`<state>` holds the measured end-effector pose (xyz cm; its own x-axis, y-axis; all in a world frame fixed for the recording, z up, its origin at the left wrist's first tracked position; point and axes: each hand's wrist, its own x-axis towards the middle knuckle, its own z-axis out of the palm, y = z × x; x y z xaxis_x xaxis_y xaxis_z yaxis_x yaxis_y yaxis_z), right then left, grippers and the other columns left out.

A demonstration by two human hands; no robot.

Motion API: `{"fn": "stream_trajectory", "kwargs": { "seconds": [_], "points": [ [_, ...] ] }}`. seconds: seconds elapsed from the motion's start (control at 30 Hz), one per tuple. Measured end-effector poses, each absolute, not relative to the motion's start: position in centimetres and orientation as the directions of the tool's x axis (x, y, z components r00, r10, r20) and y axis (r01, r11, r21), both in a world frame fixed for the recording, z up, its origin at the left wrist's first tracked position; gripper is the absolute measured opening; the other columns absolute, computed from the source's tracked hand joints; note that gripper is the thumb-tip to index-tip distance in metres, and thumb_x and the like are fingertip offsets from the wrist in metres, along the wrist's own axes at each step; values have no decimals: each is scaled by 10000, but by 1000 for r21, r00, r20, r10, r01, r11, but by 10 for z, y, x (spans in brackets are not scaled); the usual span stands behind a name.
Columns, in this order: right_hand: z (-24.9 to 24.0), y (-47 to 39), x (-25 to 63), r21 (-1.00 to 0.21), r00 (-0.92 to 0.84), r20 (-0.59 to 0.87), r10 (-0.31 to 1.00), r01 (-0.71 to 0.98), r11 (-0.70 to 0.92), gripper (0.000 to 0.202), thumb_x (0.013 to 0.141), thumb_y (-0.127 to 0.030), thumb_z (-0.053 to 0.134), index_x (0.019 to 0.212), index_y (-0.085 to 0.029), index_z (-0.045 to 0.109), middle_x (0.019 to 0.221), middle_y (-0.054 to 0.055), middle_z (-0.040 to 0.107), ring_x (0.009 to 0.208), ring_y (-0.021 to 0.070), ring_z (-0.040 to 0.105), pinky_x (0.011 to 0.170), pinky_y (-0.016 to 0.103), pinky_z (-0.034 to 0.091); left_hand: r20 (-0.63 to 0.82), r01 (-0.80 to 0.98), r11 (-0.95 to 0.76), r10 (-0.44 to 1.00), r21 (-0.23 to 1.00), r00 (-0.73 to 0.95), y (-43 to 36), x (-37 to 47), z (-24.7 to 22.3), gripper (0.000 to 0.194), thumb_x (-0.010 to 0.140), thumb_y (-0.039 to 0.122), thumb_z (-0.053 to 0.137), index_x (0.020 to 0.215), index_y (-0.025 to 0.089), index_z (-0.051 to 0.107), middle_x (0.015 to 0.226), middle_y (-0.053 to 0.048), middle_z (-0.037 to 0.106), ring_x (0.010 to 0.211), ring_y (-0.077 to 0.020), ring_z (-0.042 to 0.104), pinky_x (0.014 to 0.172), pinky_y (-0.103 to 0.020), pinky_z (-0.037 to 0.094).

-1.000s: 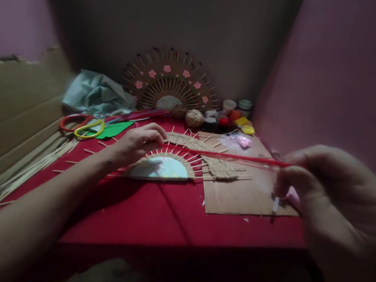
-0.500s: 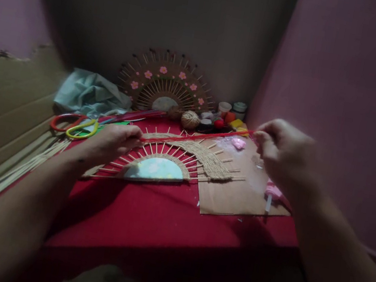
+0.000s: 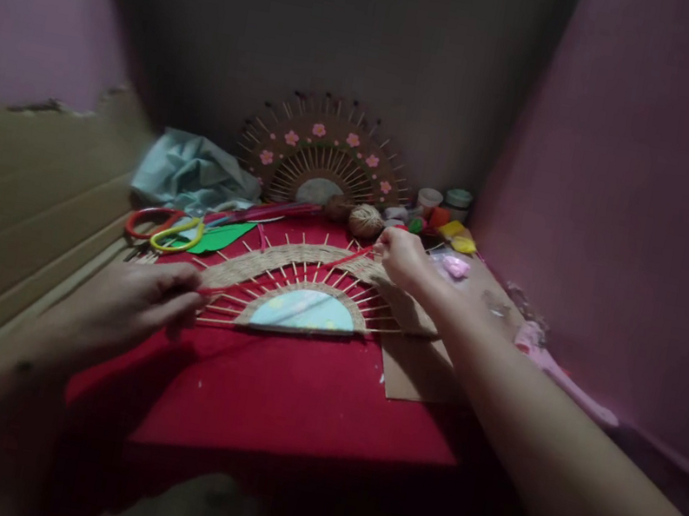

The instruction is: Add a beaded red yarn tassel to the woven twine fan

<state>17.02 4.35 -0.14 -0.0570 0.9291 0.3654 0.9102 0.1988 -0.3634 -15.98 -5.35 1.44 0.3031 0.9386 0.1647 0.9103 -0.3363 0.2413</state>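
Note:
Red yarn (image 3: 348, 257) runs from my right hand (image 3: 405, 258) down toward the left, across a fan-shaped piece. My right hand is closed, pinching the yarn above the fan's far right part. My left hand (image 3: 150, 296) is closed at the fan's left end, with a short red strand showing at its fingertips. The fan has thin wooden sticks, a woven twine band (image 3: 264, 262) and a pale blue half-circle (image 3: 302, 311) at its base. It lies on a red cloth (image 3: 269, 395). My right forearm hides part of its right end.
A finished-looking fan with pink flowers (image 3: 318, 130) leans at the back wall. Scissors with red and yellow handles (image 3: 177, 234) lie left on green sheet (image 3: 225, 238). A twine ball (image 3: 366, 221), small jars (image 3: 458, 202), cardboard (image 3: 410, 375) and a pink glue gun (image 3: 554, 368) are about.
My right hand has moved left and inward over the fan; my left hand has drawn back left and nearer me. The yarn, stretched straight before, now crosses the fan lower down.

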Motion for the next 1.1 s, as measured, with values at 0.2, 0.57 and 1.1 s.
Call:
{"fn": "stream_trajectory", "kwargs": {
  "seconds": [0.2,0.57,1.1],
  "points": [
    [-21,62,143,-377,-214,304,928,868,324,127,823,-143,556,869,-151,675,873,83,707,805,178,612,664,232,390,36,959,-114,994,259,108,-80,-168,24,473,745,592,328,780,215,611,638,-7,657,600,-173,596,639,-307,411],
    [-16,51,144,-372,-364,234,902,824,428,149,818,-102,517,770,-149,651,720,55,654,641,146,533,603,237,334,55,979,-35,998,200,24,-85,-181,20,579,685,632,286,851,207,643,655,-23,678,581,-178,607,631,-318,404],
    [-15,43,134,-443,-467,187,864,745,499,158,815,-85,527,685,-147,591,639,19,577,610,120,468,594,233,311,252,978,-173,958,115,140,-101,-212,4,369,799,533,387,793,246,620,564,43,641,471,-149,563,558,-276,379]
  ]
}}
